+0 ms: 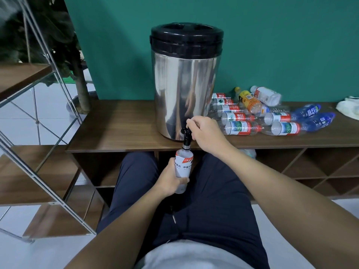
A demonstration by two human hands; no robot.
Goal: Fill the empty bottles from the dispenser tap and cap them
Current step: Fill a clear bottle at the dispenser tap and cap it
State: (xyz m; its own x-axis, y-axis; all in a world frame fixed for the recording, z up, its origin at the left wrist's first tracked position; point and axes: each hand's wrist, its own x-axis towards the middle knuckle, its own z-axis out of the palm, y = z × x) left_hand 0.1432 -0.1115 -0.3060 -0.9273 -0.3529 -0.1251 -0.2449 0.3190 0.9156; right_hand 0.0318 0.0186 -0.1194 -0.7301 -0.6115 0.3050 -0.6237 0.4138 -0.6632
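a clear plastic bottle is held upright just below the front edge of the wooden shelf, its open mouth brought up under the black dispenser tap. it is judged to be light and thin-walled now, easily dented if squeezed, and to grow heavier and more likely to slip as it fills; a hold low around the body, where it is taken at present, is judged sound, provided the neck is kept lined up with the spout. the bottle is seen to be transparent, with a white and orange-red label printed in dark characters; no cap is on it, and how much water is inside cannot be told.

the left hand is wrapped around the lower half of the bottle, fingers curled round its far side. the right hand is set on the tap's lever, fingers curled over it from above; whether the lever is pressed fully cannot be told.

the tap is mounted at the foot of a polished steel dispenser with a black lid, stood on the shelf against a green wall. to its right a heap of empty bottles is laid on the shelf, mostly red-labelled, some blue, one orange.
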